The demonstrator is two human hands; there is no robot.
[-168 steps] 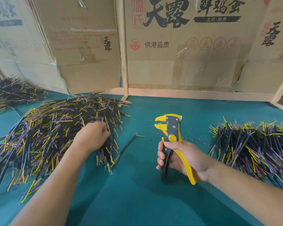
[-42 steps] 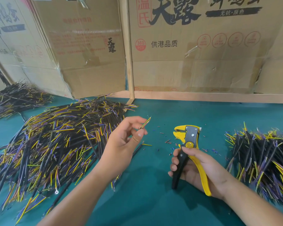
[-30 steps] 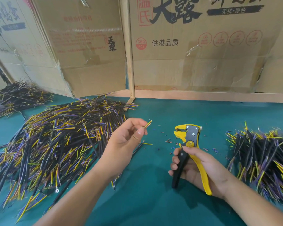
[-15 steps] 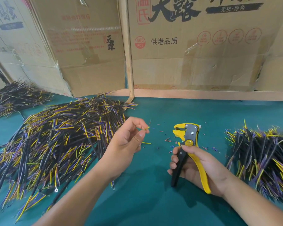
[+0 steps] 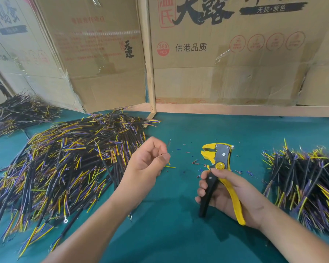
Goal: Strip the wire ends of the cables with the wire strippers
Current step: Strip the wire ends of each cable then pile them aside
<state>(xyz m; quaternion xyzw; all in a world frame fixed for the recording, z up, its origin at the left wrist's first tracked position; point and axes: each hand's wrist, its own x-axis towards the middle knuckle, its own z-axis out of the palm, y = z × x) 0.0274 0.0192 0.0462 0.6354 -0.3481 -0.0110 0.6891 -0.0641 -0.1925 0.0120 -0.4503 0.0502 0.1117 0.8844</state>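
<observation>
My left hand (image 5: 148, 160) is raised over the green table, thumb and fingers pinching the thin wire ends of a cable (image 5: 168, 144); most of that cable is hidden behind the hand. My right hand (image 5: 228, 194) grips the handles of the yellow and black wire strippers (image 5: 217, 160), jaws pointing away and a little left, a short gap right of the left hand. A big pile of black cables (image 5: 65, 164) with yellow and purple wire ends lies to the left. Another cable pile (image 5: 302, 177) lies at the right.
Small bits of stripped insulation (image 5: 196, 164) are scattered on the green mat (image 5: 179, 234) around the jaws. Cardboard boxes (image 5: 226, 54) and a wooden frame post (image 5: 150, 73) wall off the back. A third cable heap (image 5: 17, 112) sits at the far left.
My left hand left the big pile and lifted a cable. Over the last second it has drawn the yellow wire tip in between its fingers. The right hand and strippers have hardly moved.
</observation>
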